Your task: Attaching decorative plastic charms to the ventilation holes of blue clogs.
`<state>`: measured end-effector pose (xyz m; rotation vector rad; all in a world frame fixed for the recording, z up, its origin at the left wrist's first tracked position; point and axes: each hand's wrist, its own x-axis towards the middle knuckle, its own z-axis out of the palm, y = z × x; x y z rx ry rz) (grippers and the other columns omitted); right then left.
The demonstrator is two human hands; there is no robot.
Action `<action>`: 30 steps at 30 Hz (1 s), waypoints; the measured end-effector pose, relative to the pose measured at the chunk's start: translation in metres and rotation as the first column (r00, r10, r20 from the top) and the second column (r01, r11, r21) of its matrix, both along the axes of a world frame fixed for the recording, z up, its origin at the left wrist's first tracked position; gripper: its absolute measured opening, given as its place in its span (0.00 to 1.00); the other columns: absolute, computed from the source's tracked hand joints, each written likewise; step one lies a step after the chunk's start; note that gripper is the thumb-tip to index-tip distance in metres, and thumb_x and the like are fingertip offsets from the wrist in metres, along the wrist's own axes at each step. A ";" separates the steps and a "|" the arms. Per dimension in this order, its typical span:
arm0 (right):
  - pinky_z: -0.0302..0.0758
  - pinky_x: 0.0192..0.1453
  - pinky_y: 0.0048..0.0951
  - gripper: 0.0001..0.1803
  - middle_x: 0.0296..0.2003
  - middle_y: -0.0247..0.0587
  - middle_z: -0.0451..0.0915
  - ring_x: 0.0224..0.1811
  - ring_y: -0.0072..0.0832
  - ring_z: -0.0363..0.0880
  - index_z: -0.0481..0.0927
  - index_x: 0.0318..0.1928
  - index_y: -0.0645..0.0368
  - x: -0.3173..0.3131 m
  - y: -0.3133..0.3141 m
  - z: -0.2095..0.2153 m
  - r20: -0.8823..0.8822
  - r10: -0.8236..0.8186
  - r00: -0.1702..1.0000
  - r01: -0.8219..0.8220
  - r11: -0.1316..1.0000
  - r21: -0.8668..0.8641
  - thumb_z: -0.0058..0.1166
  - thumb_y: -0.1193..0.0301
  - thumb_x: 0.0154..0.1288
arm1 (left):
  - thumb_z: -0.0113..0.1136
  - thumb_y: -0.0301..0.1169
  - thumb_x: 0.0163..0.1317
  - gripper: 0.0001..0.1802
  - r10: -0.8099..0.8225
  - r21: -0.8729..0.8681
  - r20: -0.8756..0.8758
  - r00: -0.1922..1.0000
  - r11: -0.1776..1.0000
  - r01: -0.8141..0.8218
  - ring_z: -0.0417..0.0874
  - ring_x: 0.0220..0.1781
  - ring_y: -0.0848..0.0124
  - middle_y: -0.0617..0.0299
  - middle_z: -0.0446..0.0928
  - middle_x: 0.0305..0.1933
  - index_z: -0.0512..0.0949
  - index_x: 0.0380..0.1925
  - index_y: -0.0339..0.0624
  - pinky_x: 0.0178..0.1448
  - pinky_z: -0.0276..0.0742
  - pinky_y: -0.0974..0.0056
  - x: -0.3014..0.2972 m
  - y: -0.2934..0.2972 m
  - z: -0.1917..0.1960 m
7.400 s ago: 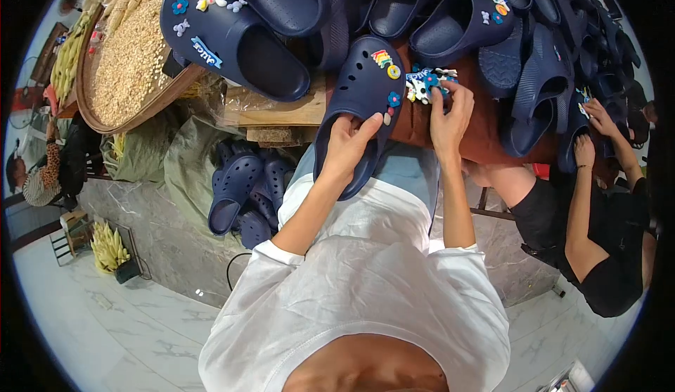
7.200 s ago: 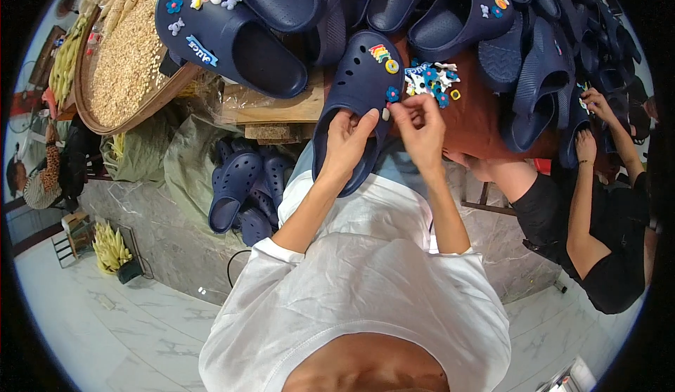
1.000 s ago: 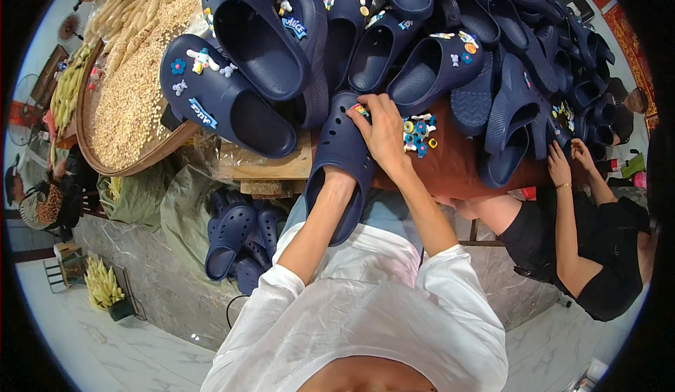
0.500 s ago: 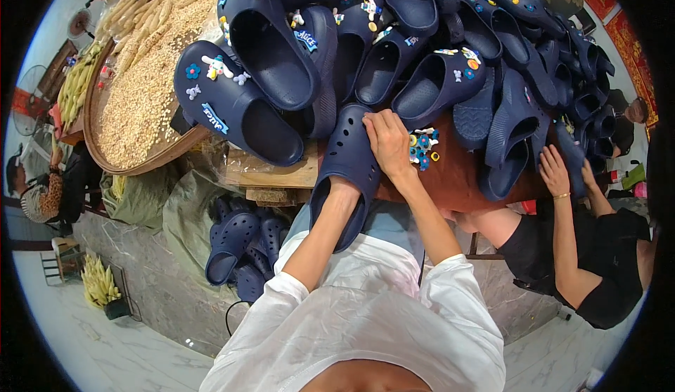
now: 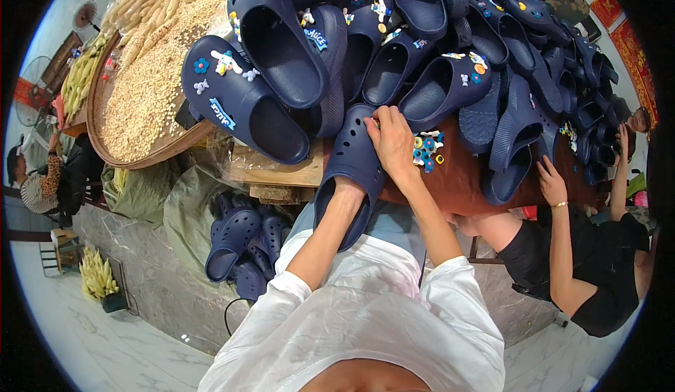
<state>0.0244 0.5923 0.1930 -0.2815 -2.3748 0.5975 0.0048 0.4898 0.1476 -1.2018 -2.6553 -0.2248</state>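
A navy clog [image 5: 355, 149] with vent holes and no charms on its top rests toe-away at the table's near edge. My left hand [image 5: 347, 190] is pushed inside it through the foot opening; its fingers are hidden within. At the right side of the toe, my right hand [image 5: 394, 139] presses with bent fingers drawn together; whatever lies between the fingertips is too small to make out. Just right of that hand, a small heap of coloured charms [image 5: 426, 151], blue, white and yellow, lies on the brown table covering [image 5: 464, 181].
Navy clogs with charms [image 5: 246, 104] are piled across the table's far side. At left stands a round tray of kernels [image 5: 133, 154]. Plain clogs [image 5: 232, 241] lie low by my left. A co-worker [image 5: 598, 265] in black sits at right, hands near the pile.
My hands keep nearly the same hold on the clog, its toe slightly further right. The co-worker's hands have moved apart, one reaching farther along the pile. The view has shifted a little.
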 end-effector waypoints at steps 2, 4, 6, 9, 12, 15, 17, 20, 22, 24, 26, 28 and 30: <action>0.73 0.37 0.42 0.09 0.30 0.46 0.73 0.34 0.46 0.76 0.73 0.34 0.61 0.002 0.001 -0.001 0.000 -0.022 1.000 0.021 0.994 0.103 0.59 0.70 0.63 | 0.51 0.39 0.62 0.30 0.030 -0.009 -0.029 0.999 1.000 -0.030 0.73 0.61 0.57 0.48 0.71 0.60 0.64 0.62 0.37 0.63 0.68 0.59 0.001 0.003 0.003; 0.73 0.37 0.42 0.08 0.29 0.47 0.73 0.33 0.47 0.76 0.73 0.34 0.61 -0.002 -0.001 0.001 -0.017 0.014 1.000 -0.013 0.995 0.101 0.58 0.71 0.63 | 0.51 0.39 0.62 0.29 0.042 0.019 0.130 0.991 0.999 -0.045 0.74 0.60 0.57 0.49 0.72 0.59 0.65 0.62 0.37 0.62 0.69 0.58 0.001 -0.003 0.021; 0.73 0.36 0.43 0.07 0.29 0.48 0.73 0.32 0.47 0.76 0.74 0.34 0.61 -0.002 0.003 -0.002 -0.022 0.022 1.000 -0.019 0.994 0.111 0.57 0.72 0.63 | 0.51 0.39 0.62 0.28 0.021 0.060 0.297 0.954 0.997 -0.041 0.75 0.59 0.57 0.49 0.73 0.58 0.66 0.61 0.37 0.61 0.69 0.58 -0.002 -0.002 0.016; 0.74 0.36 0.41 0.06 0.31 0.52 0.77 0.33 0.48 0.78 0.75 0.35 0.63 0.006 0.011 -0.007 -0.109 -0.066 0.992 0.055 0.993 -0.105 0.53 0.73 0.67 | 0.49 0.34 0.64 0.25 -0.001 0.187 0.054 0.999 0.982 -0.009 0.76 0.58 0.61 0.53 0.75 0.57 0.70 0.60 0.37 0.62 0.69 0.61 0.003 -0.005 0.011; 0.74 0.38 0.33 0.06 0.30 0.47 0.79 0.32 0.38 0.80 0.79 0.37 0.64 0.021 0.027 -0.029 -0.086 -0.144 0.986 0.105 0.930 -0.353 0.52 0.73 0.67 | 0.49 0.33 0.63 0.24 -0.039 0.313 0.259 0.965 0.949 -0.046 0.76 0.58 0.62 0.53 0.75 0.56 0.70 0.60 0.37 0.62 0.70 0.61 0.004 -0.004 0.007; 0.74 0.38 0.35 0.07 0.32 0.47 0.80 0.33 0.41 0.80 0.80 0.37 0.63 0.046 0.031 -0.023 -0.089 -0.174 0.981 0.132 0.925 -0.357 0.53 0.72 0.67 | 0.49 0.31 0.62 0.24 -0.134 0.473 0.523 0.842 0.867 -0.156 0.76 0.58 0.63 0.54 0.76 0.56 0.71 0.59 0.37 0.61 0.70 0.62 0.005 -0.005 0.003; 0.74 0.39 0.34 0.07 0.31 0.45 0.80 0.34 0.38 0.80 0.82 0.37 0.62 0.055 0.042 -0.019 -0.076 -0.203 0.976 0.170 0.935 -0.311 0.55 0.72 0.66 | 0.49 0.30 0.62 0.24 -0.222 0.545 0.663 0.715 0.798 -0.257 0.76 0.57 0.63 0.55 0.76 0.55 0.71 0.58 0.36 0.61 0.70 0.63 0.007 -0.006 0.001; 0.74 0.40 0.34 0.06 0.32 0.44 0.79 0.35 0.38 0.80 0.83 0.37 0.61 0.062 0.052 -0.015 -0.036 -0.212 0.977 0.191 0.931 -0.310 0.56 0.72 0.65 | 0.49 0.29 0.61 0.23 -0.380 0.593 0.788 0.485 0.680 -0.431 0.76 0.57 0.64 0.55 0.76 0.55 0.72 0.58 0.36 0.61 0.70 0.63 0.007 0.006 -0.003; 0.74 0.40 0.34 0.06 0.36 0.44 0.79 0.36 0.39 0.79 0.84 0.38 0.60 0.062 0.052 -0.016 -0.055 -0.224 0.973 0.206 0.951 -0.232 0.57 0.73 0.64 | 0.49 0.28 0.60 0.23 -0.494 0.585 0.807 0.323 0.595 -0.552 0.76 0.57 0.65 0.56 0.77 0.54 0.72 0.57 0.36 0.61 0.70 0.64 0.010 0.011 -0.006; 0.73 0.44 0.35 0.07 0.39 0.43 0.79 0.41 0.38 0.78 0.84 0.40 0.58 0.060 0.048 -0.020 -0.033 -0.201 0.979 0.188 0.954 -0.232 0.59 0.71 0.62 | 0.49 0.27 0.60 0.23 -0.603 0.541 0.778 0.176 0.501 -0.675 0.76 0.57 0.66 0.56 0.77 0.54 0.73 0.57 0.35 0.60 0.71 0.64 0.011 0.009 -0.009; 0.71 0.49 0.36 0.10 0.41 0.41 0.79 0.46 0.38 0.77 0.83 0.42 0.57 0.056 0.041 -0.025 0.049 -0.113 0.992 0.117 0.990 -0.077 0.60 0.69 0.62 | 0.49 0.26 0.59 0.23 -0.703 0.461 0.709 0.056 0.403 -0.791 0.76 0.57 0.66 0.57 0.77 0.54 0.73 0.56 0.35 0.60 0.71 0.65 0.014 0.010 -0.011; 0.70 0.52 0.39 0.11 0.42 0.41 0.81 0.48 0.40 0.77 0.83 0.43 0.57 0.056 0.042 -0.028 0.043 -0.080 0.996 0.080 0.997 -0.001 0.59 0.68 0.62 | 0.49 0.25 0.58 0.23 -0.793 0.348 0.609 -0.024 0.294 -0.890 0.76 0.57 0.67 0.57 0.78 0.53 0.73 0.56 0.35 0.60 0.71 0.66 0.028 0.003 -0.013; 0.71 0.52 0.40 0.09 0.38 0.46 0.82 0.42 0.44 0.80 0.83 0.42 0.60 0.058 0.038 -0.017 -0.057 -0.060 0.997 0.064 0.996 0.067 0.55 0.73 0.62 | 0.49 0.24 0.58 0.23 -0.867 0.210 0.498 -0.022 0.145 -0.967 0.76 0.56 0.68 0.58 0.78 0.53 0.74 0.55 0.34 0.60 0.71 0.66 0.041 -0.006 -0.012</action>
